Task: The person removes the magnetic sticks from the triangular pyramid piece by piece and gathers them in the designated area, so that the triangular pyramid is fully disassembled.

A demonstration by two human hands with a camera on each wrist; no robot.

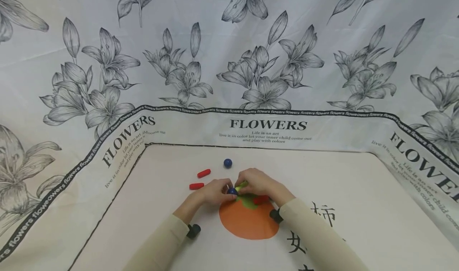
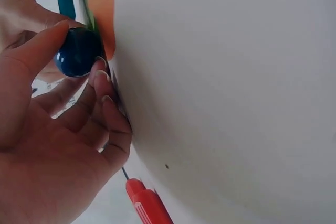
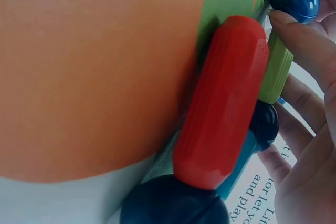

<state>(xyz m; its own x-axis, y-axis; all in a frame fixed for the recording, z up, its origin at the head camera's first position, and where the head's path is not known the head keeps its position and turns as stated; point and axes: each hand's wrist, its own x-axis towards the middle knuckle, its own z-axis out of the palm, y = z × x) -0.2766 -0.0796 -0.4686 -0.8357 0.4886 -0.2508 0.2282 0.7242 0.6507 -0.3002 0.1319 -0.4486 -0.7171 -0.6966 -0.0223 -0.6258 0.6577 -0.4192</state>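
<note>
My left hand [image 1: 216, 191] pinches a glossy blue ball [image 2: 77, 52] between thumb and fingertips, just above the printed orange persimmon. My right hand [image 1: 255, 180] grips a light green ribbed toy rod [image 3: 276, 69], whose upper end meets that ball. A second blue ball [image 3: 265, 123] is at the rod's other end. Close by, a thick red rod [image 3: 220, 103] stands out toward the right wrist camera, with a large blue ball [image 3: 176, 200] at its near end. A teal rod [image 3: 239, 163] shows partly behind the red one. My fingers cover part of these joins.
Two loose red rods [image 1: 204, 173] lie left of the hands, and a loose blue ball [image 1: 227, 163] lies beyond them. Beneath is a white cloth [image 1: 172, 167] printed with an orange persimmon [image 1: 247, 223] and black characters [image 1: 324, 214]. A flower-print cloth [image 1: 265, 83] rises behind.
</note>
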